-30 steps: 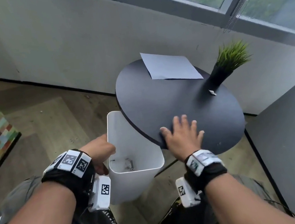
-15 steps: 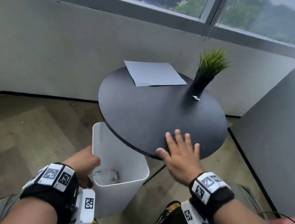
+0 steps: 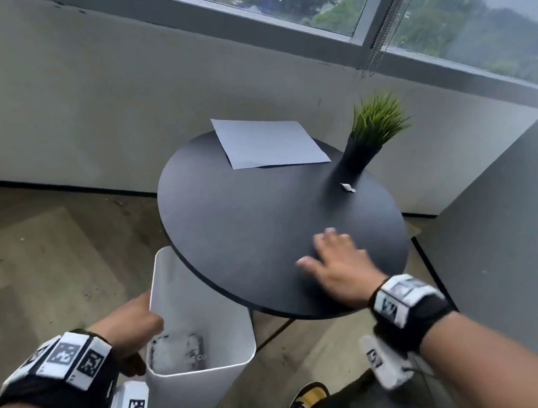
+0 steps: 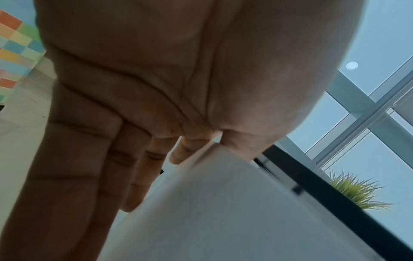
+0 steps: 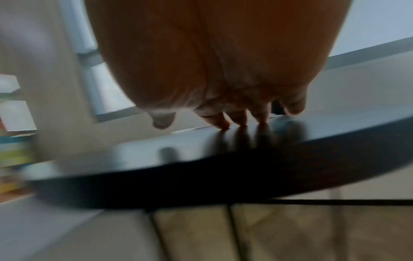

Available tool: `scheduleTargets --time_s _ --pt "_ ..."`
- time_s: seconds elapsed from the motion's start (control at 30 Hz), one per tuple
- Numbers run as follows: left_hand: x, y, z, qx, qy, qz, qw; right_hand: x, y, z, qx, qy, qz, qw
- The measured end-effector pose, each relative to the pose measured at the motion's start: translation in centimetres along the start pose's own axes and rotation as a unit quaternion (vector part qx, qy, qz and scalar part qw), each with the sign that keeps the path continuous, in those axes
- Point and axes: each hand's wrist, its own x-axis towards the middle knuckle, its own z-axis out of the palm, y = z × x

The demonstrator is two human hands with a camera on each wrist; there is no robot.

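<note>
A white plastic bin (image 3: 213, 381) stands on the floor, tucked part-way under the near left edge of a round black table (image 3: 263, 222). Crumpled scraps (image 3: 177, 351) lie at the bin's bottom. My left hand (image 3: 129, 323) holds the bin's left rim. In the left wrist view its fingers (image 4: 89, 159) lie down the outside of the bin (image 4: 223, 211) and the thumb sits over the rim. My right hand (image 3: 338, 263) is spread flat on the table's near part. In the blurred right wrist view its fingertips (image 5: 223, 123) touch the tabletop (image 5: 156, 173).
A sheet of white paper (image 3: 269, 145) lies at the table's far side. A black vase with green grass (image 3: 374, 126) stands at the right, a tiny white scrap (image 3: 348, 187) beside its base. A grey wall with windows lies behind, a grey panel (image 3: 524, 237) to the right.
My right hand has slid to the right over the table's near part, away from the edge above the bin. My left hand has kept its hold on the bin's rim.
</note>
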Motion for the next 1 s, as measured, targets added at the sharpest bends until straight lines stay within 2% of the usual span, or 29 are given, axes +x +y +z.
scheduleTargets --time_s 0.07,0.1,0.13,0.17,0.23,0.3,0.33,0.37,0.43,0.5,0.57,0.6,0.63,0.67,0.73,0.77,0.8,0.83,0.9,0.93,1.0 --pt "0.1 0.2 0.1 0.000 -0.003 -0.001 1.000 -2.4 -4.2 -0.3 0.058 -0.065 -0.179 0.980" --pt "0.2 0.2 0.2 0.003 -0.007 -0.001 1.000 -2.9 -4.5 -1.0 0.105 -0.082 -0.227 0.965" --pt "0.4 0.1 0.2 0.006 -0.012 -0.004 1.000 -2.7 -3.9 -1.7 0.145 -0.063 -0.240 0.958" --pt "0.6 -0.1 0.2 0.007 -0.013 -0.003 1.000 -1.7 -2.0 -2.2 0.171 -0.019 -0.208 0.963" --pt "1.0 -0.4 0.1 0.016 -0.011 0.003 1.000 0.5 2.9 -2.7 0.165 0.051 -0.046 0.984" --pt "1.2 -0.6 -0.1 0.024 -0.009 0.008 1.000 1.6 6.4 -2.3 0.078 0.038 0.126 0.988" --pt "1.1 -0.4 -0.1 0.029 -0.008 0.009 0.999 1.7 6.9 -1.7 0.049 0.010 0.172 0.984" --pt "0.9 0.0 -0.1 0.036 -0.004 0.008 0.999 1.4 6.0 -1.1 0.035 -0.006 0.183 0.982" --pt "0.3 1.0 0.0 0.054 0.001 0.010 0.998 -0.4 1.8 0.0 0.001 -0.020 0.124 0.992" --pt "0.1 1.6 0.3 0.069 0.007 0.014 0.997 -3.4 -3.5 0.9 -0.038 -0.035 -0.003 0.999" --pt "-0.1 2.0 0.3 0.078 0.002 0.022 0.997 -5.7 -6.9 0.2 0.030 -0.079 -0.138 0.987" --pt "-0.3 2.1 0.4 0.083 0.000 0.025 0.996 -5.9 -7.0 -0.5 0.082 -0.090 -0.180 0.976" --pt "-0.5 2.1 0.3 0.083 -0.001 0.029 0.996 -5.3 -6.0 -0.9 0.113 -0.069 -0.197 0.972" --pt "-0.6 2.0 0.3 0.083 -0.002 0.028 0.996 -3.9 -4.0 -1.1 0.126 -0.026 -0.168 0.977" --pt "-0.6 1.7 0.1 0.079 0.002 0.025 0.997 -1.0 0.8 -1.7 0.095 0.044 0.015 0.994" --pt "-0.8 1.6 0.0 0.080 0.001 0.025 0.996 0.0 2.5 -2.0 0.060 0.036 0.113 0.991" --pt "-0.4 1.3 0.0 0.080 -0.001 0.028 0.996 0.6 3.6 -1.7 0.042 0.011 0.179 0.983" --pt "-0.2 1.1 0.0 0.080 -0.004 0.032 0.996 0.7 3.4 -1.4 0.039 -0.002 0.202 0.979" --pt "0.3 0.8 0.1 0.066 -0.004 0.030 0.997 0.1 0.2 -0.1 0.023 -0.004 0.155 0.988" --pt "0.4 0.8 0.2 0.052 -0.003 0.027 0.998 -0.8 -2.3 0.9 0.005 -0.003 0.096 0.995" --pt "0.7 0.8 0.6 0.020 0.003 0.018 1.000 -3.8 -7.5 2.1 -0.010 -0.035 -0.090 0.995"
